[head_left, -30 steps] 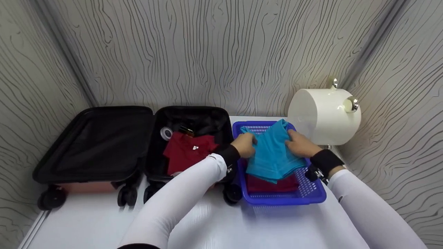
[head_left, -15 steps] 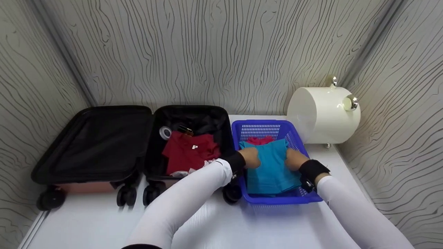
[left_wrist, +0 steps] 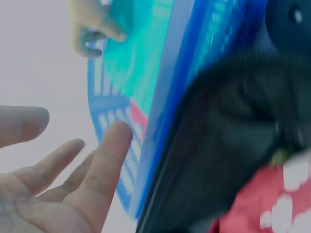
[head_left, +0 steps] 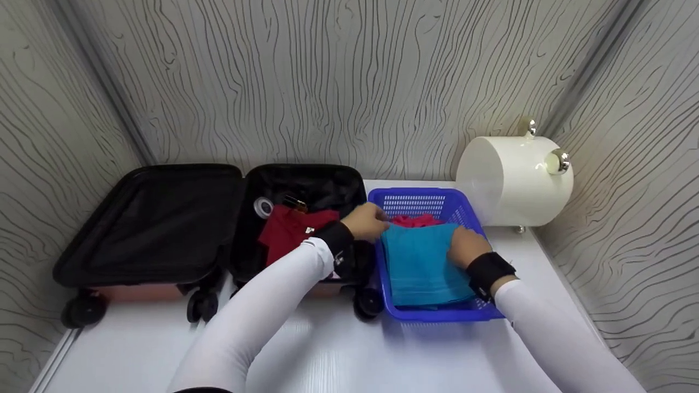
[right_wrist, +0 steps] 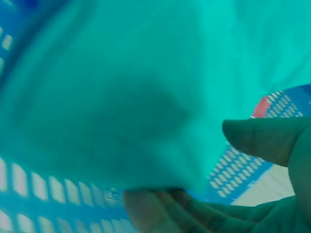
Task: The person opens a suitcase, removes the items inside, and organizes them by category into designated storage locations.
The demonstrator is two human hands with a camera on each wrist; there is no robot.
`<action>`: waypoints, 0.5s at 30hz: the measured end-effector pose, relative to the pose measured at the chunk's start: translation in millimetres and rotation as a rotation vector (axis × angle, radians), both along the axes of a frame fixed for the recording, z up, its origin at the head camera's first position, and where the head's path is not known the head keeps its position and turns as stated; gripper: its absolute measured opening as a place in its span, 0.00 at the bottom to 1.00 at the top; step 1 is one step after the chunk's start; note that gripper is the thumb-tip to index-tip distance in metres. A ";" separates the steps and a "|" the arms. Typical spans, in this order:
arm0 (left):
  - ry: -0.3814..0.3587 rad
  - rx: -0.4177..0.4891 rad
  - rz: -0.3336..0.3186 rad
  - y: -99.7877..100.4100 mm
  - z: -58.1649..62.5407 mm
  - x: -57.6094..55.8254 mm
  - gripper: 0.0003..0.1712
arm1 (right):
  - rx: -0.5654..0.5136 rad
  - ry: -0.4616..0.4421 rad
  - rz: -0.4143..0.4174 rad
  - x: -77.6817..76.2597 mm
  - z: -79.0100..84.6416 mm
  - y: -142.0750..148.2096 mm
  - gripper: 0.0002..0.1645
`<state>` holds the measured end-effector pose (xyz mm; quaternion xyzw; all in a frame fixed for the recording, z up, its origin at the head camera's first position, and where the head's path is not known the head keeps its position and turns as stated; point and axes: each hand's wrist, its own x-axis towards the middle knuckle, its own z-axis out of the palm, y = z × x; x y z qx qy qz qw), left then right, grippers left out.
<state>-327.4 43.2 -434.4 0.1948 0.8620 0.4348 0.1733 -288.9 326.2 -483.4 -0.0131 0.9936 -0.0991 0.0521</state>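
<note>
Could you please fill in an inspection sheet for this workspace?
Surface: white tabletop, smooth.
Job's things: teal cloth, spread flat inside the blue basket; pinkish-red fabric shows beyond its far edge.
Clutter: open suitcase with a red garment and a round white item inside; cream drum-shaped object beside the basket's far right corner.
Grippers: bare left hand near the basket's left rim, fingers extended, holding nothing; bare right hand at the cloth's right edge, fingers touching it, thumb apart.
Cables: nothing seen.
Surroundings: pale walls with dark wood-grain lines.
</note>
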 end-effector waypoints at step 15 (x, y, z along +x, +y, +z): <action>0.123 -0.406 0.260 -153.5 -114.0 -165.9 0.16 | -0.336 0.054 0.025 -11.6 23.2 -56.5 0.23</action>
